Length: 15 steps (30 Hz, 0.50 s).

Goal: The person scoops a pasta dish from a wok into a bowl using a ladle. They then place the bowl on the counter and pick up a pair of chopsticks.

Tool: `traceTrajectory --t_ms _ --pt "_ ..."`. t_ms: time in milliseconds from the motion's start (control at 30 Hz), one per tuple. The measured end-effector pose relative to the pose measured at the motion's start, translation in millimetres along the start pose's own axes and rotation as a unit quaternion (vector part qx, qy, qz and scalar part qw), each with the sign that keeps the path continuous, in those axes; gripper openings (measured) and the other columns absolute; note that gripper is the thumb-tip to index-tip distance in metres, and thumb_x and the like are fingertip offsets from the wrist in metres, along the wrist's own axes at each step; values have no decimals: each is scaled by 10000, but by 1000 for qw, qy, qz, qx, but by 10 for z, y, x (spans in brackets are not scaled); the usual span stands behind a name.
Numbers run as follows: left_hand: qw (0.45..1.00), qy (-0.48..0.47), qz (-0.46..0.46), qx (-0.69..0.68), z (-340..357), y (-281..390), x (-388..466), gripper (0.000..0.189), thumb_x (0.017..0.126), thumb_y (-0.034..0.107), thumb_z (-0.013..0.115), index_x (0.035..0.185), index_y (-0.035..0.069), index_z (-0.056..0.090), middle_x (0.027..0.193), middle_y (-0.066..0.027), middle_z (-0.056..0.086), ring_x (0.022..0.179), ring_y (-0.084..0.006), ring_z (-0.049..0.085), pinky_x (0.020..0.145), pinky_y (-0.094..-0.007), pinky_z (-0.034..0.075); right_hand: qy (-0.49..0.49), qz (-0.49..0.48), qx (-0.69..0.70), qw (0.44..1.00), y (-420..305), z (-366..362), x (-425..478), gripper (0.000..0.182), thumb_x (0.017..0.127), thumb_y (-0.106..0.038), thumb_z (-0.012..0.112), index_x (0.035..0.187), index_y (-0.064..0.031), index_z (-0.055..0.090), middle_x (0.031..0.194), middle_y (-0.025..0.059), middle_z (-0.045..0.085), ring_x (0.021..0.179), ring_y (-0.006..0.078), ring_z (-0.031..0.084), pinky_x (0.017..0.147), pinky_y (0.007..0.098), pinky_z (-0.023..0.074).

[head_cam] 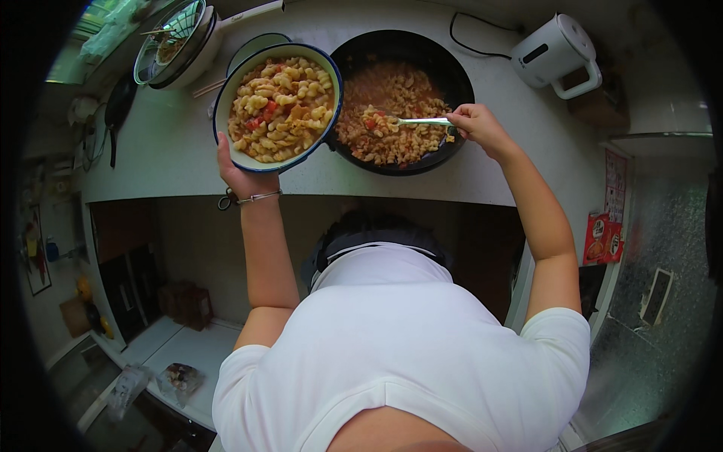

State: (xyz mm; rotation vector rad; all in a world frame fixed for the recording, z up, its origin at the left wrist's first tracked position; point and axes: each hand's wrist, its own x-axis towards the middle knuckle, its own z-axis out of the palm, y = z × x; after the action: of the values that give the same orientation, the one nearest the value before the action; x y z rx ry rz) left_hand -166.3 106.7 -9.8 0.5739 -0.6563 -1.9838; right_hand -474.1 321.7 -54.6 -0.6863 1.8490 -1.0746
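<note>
My left hand (244, 176) grips the near rim of a blue-rimmed bowl (219, 121), which I hold up at the left of the pan. Spiral pasta (282, 107) with sauce and red tomato pieces fills it. A black frying pan (443, 62) stands on the counter, its left rim right beside the bowl. Inside the pan lies more sauced pasta (390, 138). My right hand (480, 127) pinches the handle end of a metal spoon (423, 121) over the pan's right side. The spoon's head is among the pasta and partly hidden by it.
A white electric kettle (556, 53) with a black cord stands at the back right of the white counter (169, 152). At the back left are a glass lid (144, 56) on a light pot and another black pan (120, 101). Chopsticks (209, 87) lie behind the bowl.
</note>
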Motion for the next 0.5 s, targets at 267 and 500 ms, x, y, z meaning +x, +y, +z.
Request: traceTrajectory --t_ms 267,500 --pt "999 -12 -22 -21 46 36 -12 554 917 421 374 1297 18 390 1281 -152 471 1151 -289 492 959 -433 417 47 -59 25 997 -622 -346 -518 197 892 -217 573 761 -69 559 560 -70 434 463 3 344 427 159 239" --pt "997 -51 -37 -43 44 13 86 540 920 386 371 1318 21 360 1313 -156 443 1186 -323 462 981 -472 402 59 -146 -33 987 -1817 -97 -816 203 880 -211 584 754 -52 568 554 -62 443 471 16 345 436 175 261"
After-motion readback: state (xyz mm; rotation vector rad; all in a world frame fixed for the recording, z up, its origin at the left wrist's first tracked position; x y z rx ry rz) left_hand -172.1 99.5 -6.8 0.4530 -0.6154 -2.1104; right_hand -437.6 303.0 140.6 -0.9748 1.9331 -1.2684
